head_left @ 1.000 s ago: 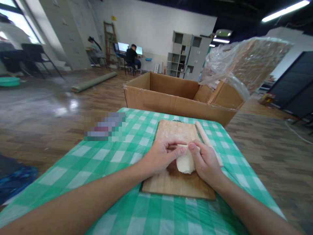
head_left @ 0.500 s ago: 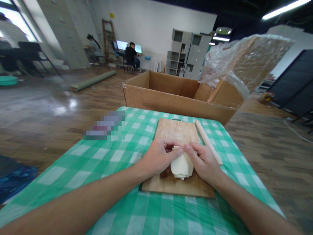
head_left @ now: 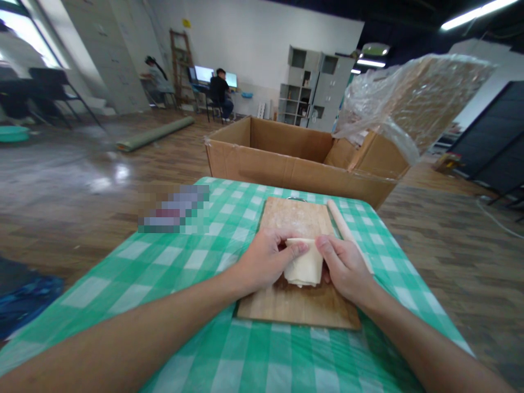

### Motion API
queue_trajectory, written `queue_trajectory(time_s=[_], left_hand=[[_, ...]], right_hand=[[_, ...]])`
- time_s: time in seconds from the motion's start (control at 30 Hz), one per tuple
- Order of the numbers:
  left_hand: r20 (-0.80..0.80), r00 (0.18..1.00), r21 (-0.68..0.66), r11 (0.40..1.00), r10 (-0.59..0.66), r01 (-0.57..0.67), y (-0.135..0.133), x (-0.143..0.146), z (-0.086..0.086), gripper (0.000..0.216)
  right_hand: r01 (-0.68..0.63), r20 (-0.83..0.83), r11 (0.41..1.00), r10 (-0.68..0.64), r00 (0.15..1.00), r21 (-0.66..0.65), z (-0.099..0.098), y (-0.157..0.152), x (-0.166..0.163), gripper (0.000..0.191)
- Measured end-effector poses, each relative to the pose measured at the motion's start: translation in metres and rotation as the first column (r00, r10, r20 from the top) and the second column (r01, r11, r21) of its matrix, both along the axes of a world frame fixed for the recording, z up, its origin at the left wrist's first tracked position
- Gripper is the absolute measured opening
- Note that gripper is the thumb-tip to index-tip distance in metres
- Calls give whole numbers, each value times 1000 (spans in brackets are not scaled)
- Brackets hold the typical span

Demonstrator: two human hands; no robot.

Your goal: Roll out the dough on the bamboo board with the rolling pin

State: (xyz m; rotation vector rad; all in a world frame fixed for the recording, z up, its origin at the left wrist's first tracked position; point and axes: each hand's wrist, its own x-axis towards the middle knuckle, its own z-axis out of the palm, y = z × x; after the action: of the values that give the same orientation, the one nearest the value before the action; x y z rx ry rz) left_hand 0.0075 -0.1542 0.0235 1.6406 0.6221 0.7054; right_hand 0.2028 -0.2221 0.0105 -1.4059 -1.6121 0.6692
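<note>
The thumbs of the left hand (head_left: 267,261) and right hand (head_left: 346,268), brought close together half a second ago, have been parted, and a wider top edge of the pale dough (head_left: 303,268) is exposed. Its lower end (dipped nearer the cutting board's (head_left: 295,312) near edge then) has been drawn back.

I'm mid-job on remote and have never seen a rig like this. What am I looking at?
There's no machine here, just a person's bare hands. Every picture comes from one camera worn on the head, looking forward and down. The left hand and right hand both hold what looks like pale dough, seen over a wooden board. The board lies on a green-and-white checked cloth, with a rolling pin along its right side. Beyond is an open cardboard box.
</note>
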Motion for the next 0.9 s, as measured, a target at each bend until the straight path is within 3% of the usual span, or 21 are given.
queue_trajectory(time_s=[0.1, 0.23, 0.33, 0.43, 0.53, 0.67, 0.73, 0.83, 0.9], left_hand=[[36, 999, -74, 997, 7, -5, -1, 1, -1, 34], [109, 991, -259, 960, -79, 105, -1, 3, -4, 41], [71, 988, -289, 945, -136, 151, -1, 3, -3, 43], [1, 979, -235, 951, -206, 200, -1, 1, -1, 45], [-34, 972, -193, 955, -235, 224, -1, 1, -2, 44], [3, 995, -95, 990, -103, 103, 1, 3, -5, 43], [-22, 999, 31, 999, -34, 35, 1, 3, -5, 39], [-100, 995, 214, 976, -18, 39, 0, 2, -3, 36], [-126, 991, 250, 965, -55, 85, 0, 1, -3, 38]], right_hand=[[50, 18, 997, -51, 999, 51, -1, 0, -4, 57], [117, -130, 993, -115, 985, 4, -1, 1, -6, 57], [17, -189, 999, -25, 982, -46, 2, 3, -2, 53], [-103, -41, 994, 101, 994, -44, 8, 3, 0, 44], [-115, 74, 993, 116, 991, -8, 11, 2, 0, 42], [-37, -91, 999, 37, 995, -1, 8, 2, 1, 43], [-83, -143, 995, 74, 987, -55, 6, 3, 3, 43], [-151, -83, 984, 143, 986, -97, 4, 3, 2, 46], [-135, -1, 988, 135, 991, -70, 5, 1, -1, 49]])
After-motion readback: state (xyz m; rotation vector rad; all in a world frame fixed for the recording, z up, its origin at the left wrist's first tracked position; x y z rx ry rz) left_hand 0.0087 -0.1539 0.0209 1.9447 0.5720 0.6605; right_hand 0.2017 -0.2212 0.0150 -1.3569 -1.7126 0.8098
